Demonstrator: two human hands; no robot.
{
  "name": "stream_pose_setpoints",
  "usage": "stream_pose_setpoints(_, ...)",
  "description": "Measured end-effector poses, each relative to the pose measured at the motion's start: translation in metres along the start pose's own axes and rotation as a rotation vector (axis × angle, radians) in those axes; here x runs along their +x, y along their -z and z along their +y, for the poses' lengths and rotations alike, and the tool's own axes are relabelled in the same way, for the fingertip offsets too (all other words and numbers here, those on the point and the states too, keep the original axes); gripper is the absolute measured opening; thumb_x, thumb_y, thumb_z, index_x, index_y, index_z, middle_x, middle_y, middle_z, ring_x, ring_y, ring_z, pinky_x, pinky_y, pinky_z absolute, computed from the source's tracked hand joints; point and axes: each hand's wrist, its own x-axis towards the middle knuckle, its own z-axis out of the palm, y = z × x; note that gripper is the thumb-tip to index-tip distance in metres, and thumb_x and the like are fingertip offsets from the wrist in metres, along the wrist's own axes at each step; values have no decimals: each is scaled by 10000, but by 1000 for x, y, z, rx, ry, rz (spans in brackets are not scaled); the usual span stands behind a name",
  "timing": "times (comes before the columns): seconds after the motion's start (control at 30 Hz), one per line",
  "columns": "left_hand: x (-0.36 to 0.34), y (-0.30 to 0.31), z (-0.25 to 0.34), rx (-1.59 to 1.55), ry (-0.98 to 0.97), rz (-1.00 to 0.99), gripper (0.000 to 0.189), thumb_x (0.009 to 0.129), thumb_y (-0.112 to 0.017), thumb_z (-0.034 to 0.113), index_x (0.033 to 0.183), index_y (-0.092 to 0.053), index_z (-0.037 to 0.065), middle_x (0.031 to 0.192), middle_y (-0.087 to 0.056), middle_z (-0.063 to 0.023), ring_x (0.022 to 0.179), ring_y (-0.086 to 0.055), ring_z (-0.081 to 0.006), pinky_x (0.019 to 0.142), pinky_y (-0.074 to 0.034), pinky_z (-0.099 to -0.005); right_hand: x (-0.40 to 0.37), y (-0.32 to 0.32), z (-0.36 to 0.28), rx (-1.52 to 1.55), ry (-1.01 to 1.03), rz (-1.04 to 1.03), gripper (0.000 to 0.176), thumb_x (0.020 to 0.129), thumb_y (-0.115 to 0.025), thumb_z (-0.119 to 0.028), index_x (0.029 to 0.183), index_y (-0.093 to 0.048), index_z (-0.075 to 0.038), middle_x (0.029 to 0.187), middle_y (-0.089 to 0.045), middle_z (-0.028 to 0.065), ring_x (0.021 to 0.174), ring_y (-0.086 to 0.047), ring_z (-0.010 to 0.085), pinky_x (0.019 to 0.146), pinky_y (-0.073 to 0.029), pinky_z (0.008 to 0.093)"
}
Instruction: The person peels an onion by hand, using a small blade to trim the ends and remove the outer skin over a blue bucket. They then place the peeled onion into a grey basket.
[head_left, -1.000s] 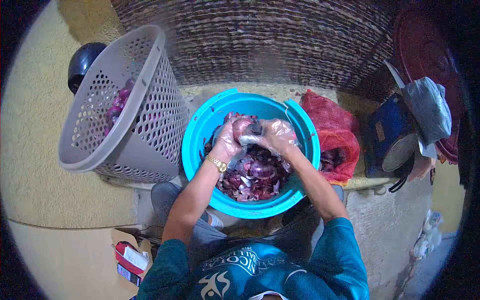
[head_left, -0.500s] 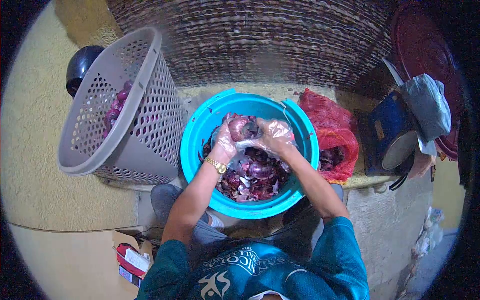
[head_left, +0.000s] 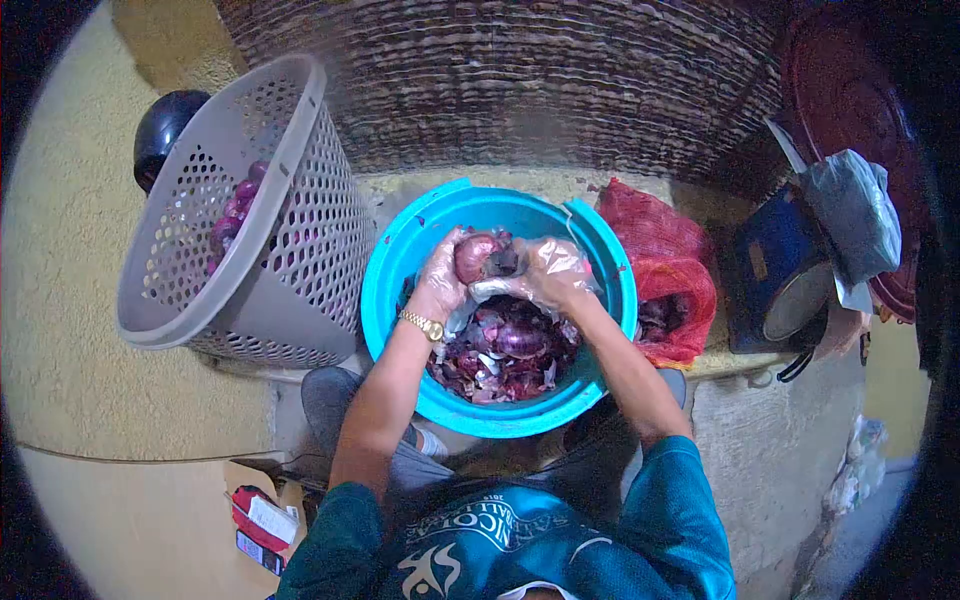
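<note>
Both hands wear thin clear plastic gloves and work over a turquoise basin [head_left: 395, 270] full of purple onion skins and a few onions [head_left: 505, 350]. My left hand [head_left: 438, 283], with a gold watch on the wrist, grips a red onion [head_left: 474, 256] held above the basin. My right hand [head_left: 548, 272] touches the same onion from the right, its fingers pinched on the skin near the onion's dark end.
A tilted grey perforated basket [head_left: 300, 200] with peeled onions inside stands at the left. A red mesh sack [head_left: 660, 250] holding onions lies right of the basin. A blue container [head_left: 775, 270] and a grey plastic bag [head_left: 850, 215] sit further right. A woven wall rises behind.
My left hand has turned the onion a little and shifted slightly left. My right hand stays on it at the same spot.
</note>
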Motion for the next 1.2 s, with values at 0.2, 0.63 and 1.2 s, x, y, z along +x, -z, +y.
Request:
stream_pose_setpoints(0.2,-2,-10,-5,-48,42,-11,266,905,-574,327,931,-638,70,963,-700,-135,870,-670,-298,835,-548,-440,-4,-2,-9,72,-10,46,704,730,-649,-697,994,-639,-45,770,-657,222,721,-655,407,669,-509,498)
stream_pose_setpoints(0.63,0,-8,-9,-169,-160,8,288,879,-554,334,1032,-606,97,1003,-663,-141,897,-652,-296,845,-546,-456,-3,5,-23,304,-84,35,770,786,-527,-746,1026,-646,-24,837,-662,243,822,-648,418,736,-498,507)
stream_pose_setpoints(1.2,-7,-19,-20,-289,-303,-15,300,880,-539,363,957,-583,77,911,-657,-141,862,-641,-295,818,-540,-452,-1,-12,-22,259,-67,84,760,782,-536,-748,924,-662,-12,797,-655,258,791,-648,434,718,-505,502)
